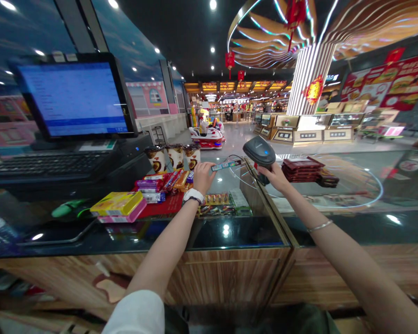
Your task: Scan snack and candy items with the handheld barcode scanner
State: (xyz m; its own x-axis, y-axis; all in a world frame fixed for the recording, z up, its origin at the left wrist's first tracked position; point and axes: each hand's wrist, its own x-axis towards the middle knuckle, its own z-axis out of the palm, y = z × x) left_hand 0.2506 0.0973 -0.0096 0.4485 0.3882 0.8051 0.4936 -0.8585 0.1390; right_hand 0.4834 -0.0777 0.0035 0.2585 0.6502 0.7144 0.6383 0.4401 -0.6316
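My left hand is closed on one end of a slim packet with a pale barcode label, held out above the glass counter. Wrapped around its grip, my right hand holds a dark handheld barcode scanner. The scanner's head points left and sits a little right of the packet, apart from it. Just beside my left wrist lies a pile of wrapped snack bars, partly hidden by that hand. A stack of dark red packets rests on the glass right of my right hand.
On the left stand a monitor and a black keyboard. Several lidded cups line up behind the snack bars. A yellow box lies on a pink one. A seam divides the glass-topped counter.
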